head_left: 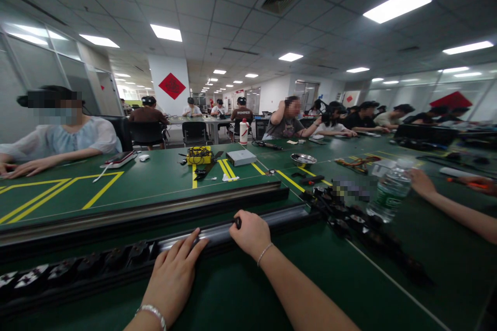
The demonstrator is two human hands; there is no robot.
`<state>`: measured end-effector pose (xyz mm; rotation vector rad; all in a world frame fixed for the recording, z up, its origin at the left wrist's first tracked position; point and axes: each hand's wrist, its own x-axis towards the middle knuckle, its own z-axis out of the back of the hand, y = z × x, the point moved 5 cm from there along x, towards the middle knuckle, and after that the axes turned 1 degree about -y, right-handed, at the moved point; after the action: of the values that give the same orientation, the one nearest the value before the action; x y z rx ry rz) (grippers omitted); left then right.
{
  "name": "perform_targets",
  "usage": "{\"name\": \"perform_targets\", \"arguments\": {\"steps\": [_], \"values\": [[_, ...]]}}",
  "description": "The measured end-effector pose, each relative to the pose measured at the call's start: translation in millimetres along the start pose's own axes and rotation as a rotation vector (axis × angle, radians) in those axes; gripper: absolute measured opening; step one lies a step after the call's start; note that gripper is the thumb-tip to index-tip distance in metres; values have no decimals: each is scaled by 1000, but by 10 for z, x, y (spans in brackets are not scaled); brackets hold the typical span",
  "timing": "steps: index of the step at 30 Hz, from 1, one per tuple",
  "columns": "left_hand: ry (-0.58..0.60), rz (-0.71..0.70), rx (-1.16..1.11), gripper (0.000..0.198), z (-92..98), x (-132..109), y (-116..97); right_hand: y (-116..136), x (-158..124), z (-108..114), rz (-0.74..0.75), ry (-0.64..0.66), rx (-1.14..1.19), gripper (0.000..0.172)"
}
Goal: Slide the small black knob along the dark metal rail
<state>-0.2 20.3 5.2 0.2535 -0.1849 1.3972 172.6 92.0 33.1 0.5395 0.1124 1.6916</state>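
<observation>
A long black channel (285, 218) with a shiny silver inside lies across the green table in front of me. Several black, socket-like modules (91, 262) sit in a row in its left part. My left hand (176, 269) rests on the channel beside the last module, fingers stretched out and apart. Farther right, my right hand (251, 232) is closed over the channel, with a small black part (237, 223) showing between thumb and fingers. Most of that part is hidden by the hand.
A second long rail (155, 211) lies behind the channel. To the right are a heap of black modules (357, 222), a water bottle (390, 191) and another person's hand (423, 184). Farther back stand a metal bowl (303, 159), a grey box (241, 157) and a yellow box (199, 155).
</observation>
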Motion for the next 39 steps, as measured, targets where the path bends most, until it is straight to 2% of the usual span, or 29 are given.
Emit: {"name": "perform_targets", "arguments": {"steps": [24,31,39], "values": [[4,3,-1,58,-14,9,8,1,2,15,3,0,4,23],[-25,-8,10,58,-20,7,9,-3,-2,13,13,-14,4,22],[1,5,5,57,-23,14,6,-13,-15,18,-10,-6,-18,21]]}}
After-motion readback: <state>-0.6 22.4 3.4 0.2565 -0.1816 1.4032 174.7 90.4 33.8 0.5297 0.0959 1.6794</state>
